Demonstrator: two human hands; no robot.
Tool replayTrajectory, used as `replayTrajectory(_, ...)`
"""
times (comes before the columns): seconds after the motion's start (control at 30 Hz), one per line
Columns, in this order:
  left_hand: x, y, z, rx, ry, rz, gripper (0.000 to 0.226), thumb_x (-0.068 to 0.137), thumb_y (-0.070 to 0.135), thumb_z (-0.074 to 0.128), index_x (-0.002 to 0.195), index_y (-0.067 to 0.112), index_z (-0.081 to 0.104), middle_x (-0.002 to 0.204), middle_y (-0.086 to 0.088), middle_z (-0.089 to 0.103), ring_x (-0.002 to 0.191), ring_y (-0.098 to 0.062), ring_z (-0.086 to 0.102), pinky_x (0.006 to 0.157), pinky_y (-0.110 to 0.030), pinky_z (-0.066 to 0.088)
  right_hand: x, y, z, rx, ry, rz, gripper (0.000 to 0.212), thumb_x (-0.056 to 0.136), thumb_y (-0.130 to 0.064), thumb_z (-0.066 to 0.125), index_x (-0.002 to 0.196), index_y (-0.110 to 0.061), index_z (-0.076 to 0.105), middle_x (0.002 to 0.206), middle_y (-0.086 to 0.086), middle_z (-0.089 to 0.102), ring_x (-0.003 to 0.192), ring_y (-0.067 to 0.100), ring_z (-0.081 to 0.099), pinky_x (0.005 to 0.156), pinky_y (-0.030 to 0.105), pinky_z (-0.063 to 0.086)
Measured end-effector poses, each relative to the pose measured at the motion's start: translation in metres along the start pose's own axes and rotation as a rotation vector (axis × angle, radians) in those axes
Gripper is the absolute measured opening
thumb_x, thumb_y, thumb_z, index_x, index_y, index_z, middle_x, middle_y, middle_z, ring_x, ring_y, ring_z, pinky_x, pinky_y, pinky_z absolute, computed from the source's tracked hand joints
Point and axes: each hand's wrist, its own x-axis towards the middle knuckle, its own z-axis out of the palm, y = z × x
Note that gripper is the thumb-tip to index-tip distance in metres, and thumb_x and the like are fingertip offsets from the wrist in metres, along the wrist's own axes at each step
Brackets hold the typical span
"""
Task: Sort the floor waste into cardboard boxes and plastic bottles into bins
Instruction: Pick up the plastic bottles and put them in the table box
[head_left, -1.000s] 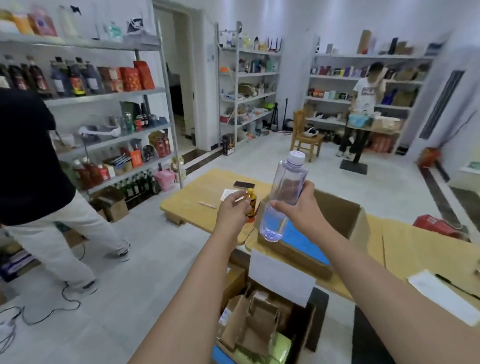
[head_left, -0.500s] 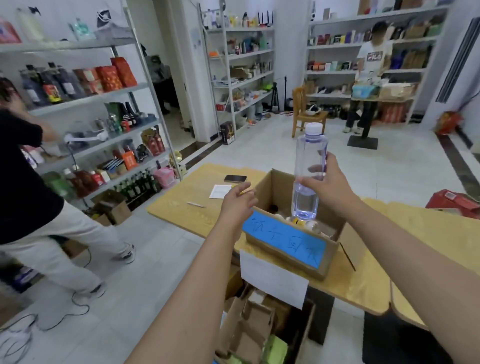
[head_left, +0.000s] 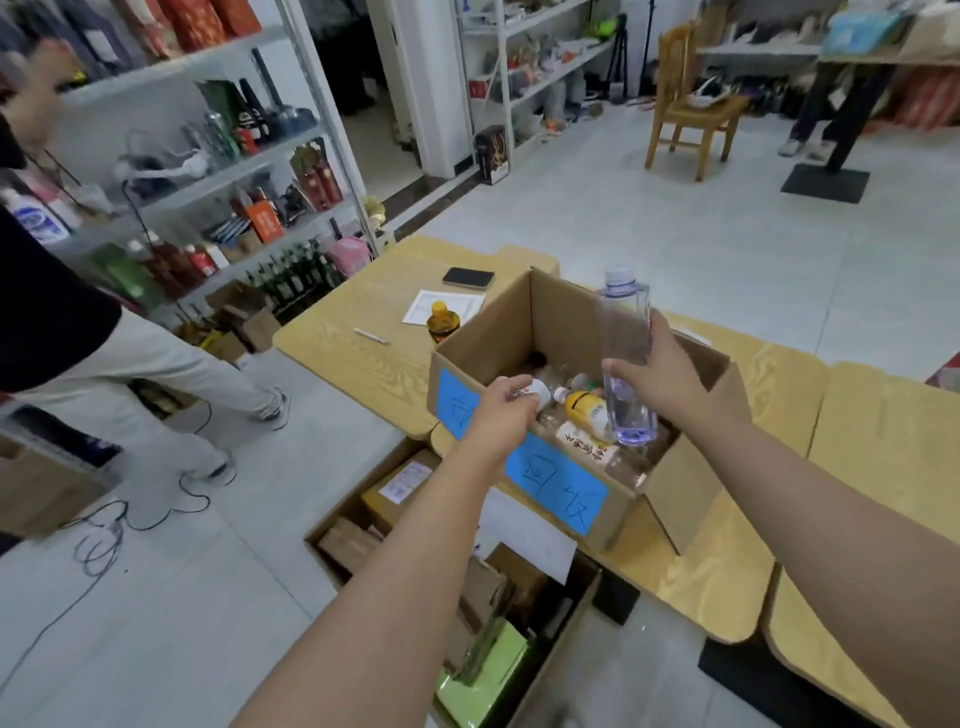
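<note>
Your right hand (head_left: 670, 379) has its fingers closed round the middle of the clear water bottle (head_left: 626, 358), upright with its base inside the open cardboard box (head_left: 524, 332) at the desk's (head_left: 363, 364) near edge. Your left hand (head_left: 501, 415) curls at the box's front wall, touching a white-capped bottle (head_left: 537, 392); whether it grips is hidden. Both forearms reach forward; the bottles beneath lie jumbled and indistinct.

We see the bottle box (head_left: 524, 332) on the table (head_left: 363, 364); phone (head_left: 468, 277) at its ten o'clock, scrap-cardboard box (head_left: 558, 639) at six.
</note>
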Motion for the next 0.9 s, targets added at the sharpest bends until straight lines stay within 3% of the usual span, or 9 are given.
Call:
replayTrajectory(0.07, 0.010, -0.001, 0.004, 0.004, 0.019, -0.019, 0.036, 0.092, 0.021, 0.053, 0.127, 0.030, 0.056, 0.103, 0.007, 0.058, 0.098, -0.018, 0.058, 0.091, -0.039, 0.050, 0.008, 0.013, 0.008, -0.008, -0.034, 0.003, 0.090, 0.084, -0.024, 0.076, 0.154, -0.023, 0.020, 0.146, 0.005, 0.050, 0.130, 0.027, 0.051, 0.103, 0.036, 0.040)
replayTrajectory(0.2, 0.023, -0.002, 0.006, -0.008, 0.024, -0.041, 0.037, 0.092, 0.021, 0.054, 0.129, 0.028, 0.055, 0.130, 0.004, 0.051, 0.113, -0.019, 0.055, 0.101, -0.041, 0.047, 0.017, 0.039, 0.030, -0.150, -0.245, 0.030, 0.085, 0.088, -0.034, 0.070, 0.155, -0.029, 0.017, 0.130, 0.002, 0.061, 0.107, 0.022, 0.060, 0.088, 0.032, 0.045)
replayTrajectory(0.3, 0.025, -0.007, 0.009, 0.000, 0.014, -0.062, 0.037, 0.094, 0.021, 0.053, 0.130, 0.027, 0.053, 0.129, 0.001, 0.053, 0.114, -0.017, 0.053, 0.102, -0.038, 0.045, 0.017, 0.057, 0.049, -0.361, -0.347, 0.091, 0.071, 0.095, -0.034, 0.059, 0.155, -0.028, 0.022, 0.131, 0.010, 0.062, 0.116, 0.030, 0.058, 0.091, 0.036, 0.047)
replayTrajectory(0.47, 0.030, -0.021, 0.002, -0.136, 0.011, -0.076, 0.041, 0.092, 0.010, 0.056, 0.131, 0.022, 0.051, 0.128, -0.002, 0.058, 0.118, -0.016, 0.054, 0.097, -0.031, 0.047, 0.019, 0.062, 0.066, -0.426, -0.331, -0.017, 0.055, 0.100, -0.026, 0.051, 0.152, -0.025, 0.031, 0.132, 0.014, 0.060, 0.111, 0.033, 0.060, 0.084, 0.036, 0.047)
replayTrajectory(0.6, 0.029, -0.025, 0.000, -0.156, -0.003, -0.070, 0.041, 0.095, 0.011, 0.054, 0.134, 0.020, 0.050, 0.132, -0.001, 0.055, 0.124, -0.016, 0.051, 0.104, -0.033, 0.045, 0.013, 0.055, 0.070, -0.405, -0.320, -0.057, 0.052, 0.100, -0.023, 0.052, 0.149, -0.025, 0.036, 0.128, 0.012, 0.063, 0.107, 0.030, 0.062, 0.077, 0.034, 0.046)
replayTrajectory(0.77, 0.023, -0.021, -0.004, -0.153, -0.015, -0.050, 0.034, 0.093, 0.016, 0.057, 0.124, 0.030, 0.057, 0.130, 0.003, 0.057, 0.122, -0.015, 0.052, 0.102, -0.033, 0.046, 0.005, 0.042, 0.076, -0.307, -0.249, -0.053, 0.049, 0.099, -0.028, 0.052, 0.146, -0.022, 0.042, 0.131, 0.006, 0.062, 0.104, 0.025, 0.063, 0.082, 0.038, 0.051)
replayTrajectory(0.9, 0.010, -0.021, -0.023, -0.234, 0.046, 0.031, 0.031, 0.093, 0.016, 0.057, 0.122, 0.027, 0.058, 0.129, 0.002, 0.061, 0.118, -0.013, 0.058, 0.101, -0.031, 0.047, 0.007, 0.018, 0.085, -0.197, -0.151, -0.009, 0.048, 0.095, -0.020, 0.055, 0.143, -0.015, 0.047, 0.132, 0.009, 0.061, 0.116, 0.025, 0.059, 0.096, 0.038, 0.048)
